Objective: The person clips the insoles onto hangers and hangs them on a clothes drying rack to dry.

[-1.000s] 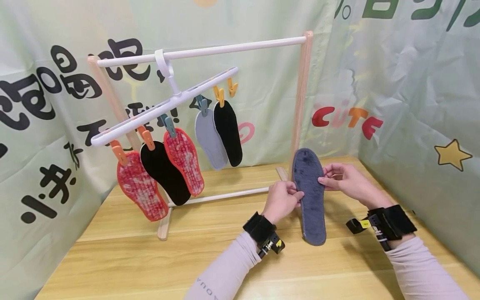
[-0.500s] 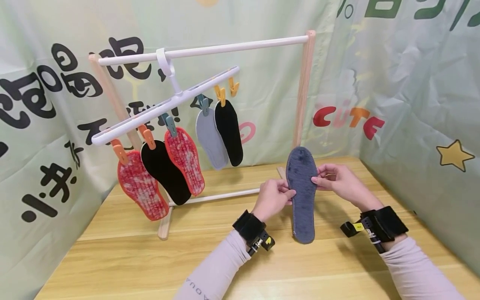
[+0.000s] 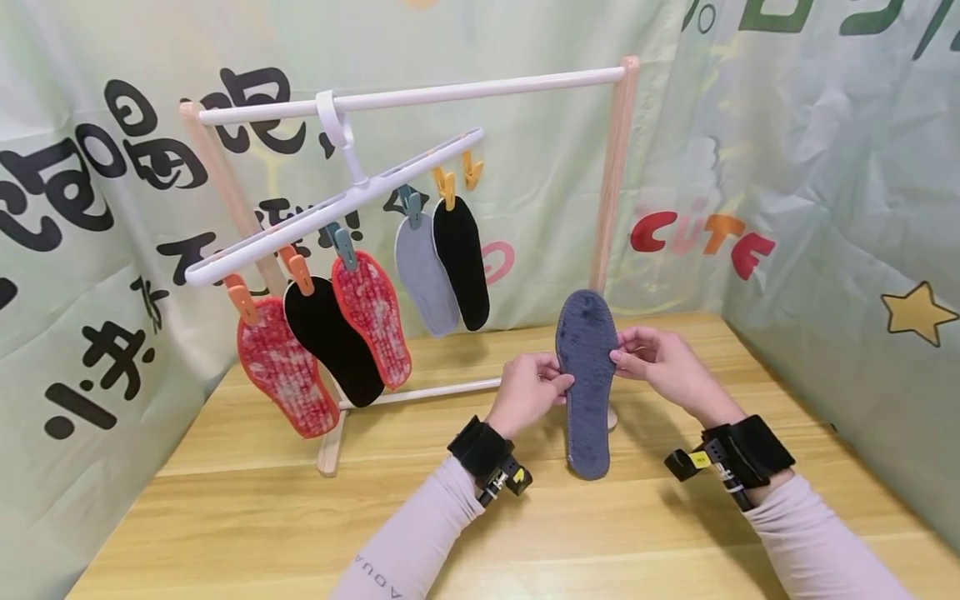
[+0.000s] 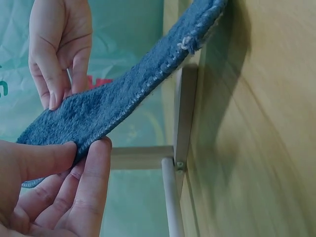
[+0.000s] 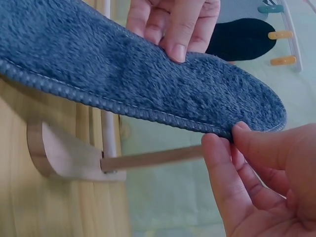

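A fuzzy dark grey-blue insole (image 3: 588, 392) is held upright above the table, in front of the rack's right post. My left hand (image 3: 527, 387) pinches its left edge between thumb and fingers. On the opposite edge, a little higher, my right hand (image 3: 670, 367) pinches it too. The left wrist view shows the insole (image 4: 106, 106) edge-on, with stitching along its rim. In the right wrist view its plush face (image 5: 133, 64) is turned to the camera, and the right thumb and fingertips grip the near edge.
A white clip hanger (image 3: 360, 196) hangs from the rack's white bar (image 3: 480, 89). Clipped to it are red insoles (image 3: 288, 367), black insoles (image 3: 461, 262) and a grey insole (image 3: 426, 275). A yellow clip (image 3: 472, 172) at its right end holds nothing. Wooden posts (image 3: 618, 167) stand on the table (image 3: 247, 525).
Both hands have carried the grey-blue insole to the left, toward the hanger, keeping their pinch on its two edges. The hanging insoles stay as they were.
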Motion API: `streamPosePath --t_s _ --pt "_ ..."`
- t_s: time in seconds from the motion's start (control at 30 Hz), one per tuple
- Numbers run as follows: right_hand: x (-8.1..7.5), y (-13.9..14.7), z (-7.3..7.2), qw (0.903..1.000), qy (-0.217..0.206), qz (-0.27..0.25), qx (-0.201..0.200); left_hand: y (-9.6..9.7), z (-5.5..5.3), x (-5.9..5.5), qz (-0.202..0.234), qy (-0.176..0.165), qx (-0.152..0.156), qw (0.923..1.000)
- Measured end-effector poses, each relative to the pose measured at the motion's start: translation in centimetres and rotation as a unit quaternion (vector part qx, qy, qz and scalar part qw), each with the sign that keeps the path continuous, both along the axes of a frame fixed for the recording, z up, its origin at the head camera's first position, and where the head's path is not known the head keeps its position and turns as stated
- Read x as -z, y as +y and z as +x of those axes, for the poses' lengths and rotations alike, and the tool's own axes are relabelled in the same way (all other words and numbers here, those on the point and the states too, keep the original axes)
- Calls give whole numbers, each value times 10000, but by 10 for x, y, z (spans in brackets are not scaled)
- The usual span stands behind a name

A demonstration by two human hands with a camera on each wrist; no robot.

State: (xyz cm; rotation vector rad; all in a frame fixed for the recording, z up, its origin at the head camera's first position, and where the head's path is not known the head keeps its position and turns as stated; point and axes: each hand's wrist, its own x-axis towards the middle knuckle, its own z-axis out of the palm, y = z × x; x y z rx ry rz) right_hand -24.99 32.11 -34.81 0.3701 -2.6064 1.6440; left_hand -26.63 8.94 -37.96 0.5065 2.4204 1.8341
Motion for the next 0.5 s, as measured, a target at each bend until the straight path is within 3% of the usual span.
streamPosePath --t_s 0.5 --pt "-2 -29 -8 9998 186 1 49 -26 -11 -5 -59 93 -65 9999"
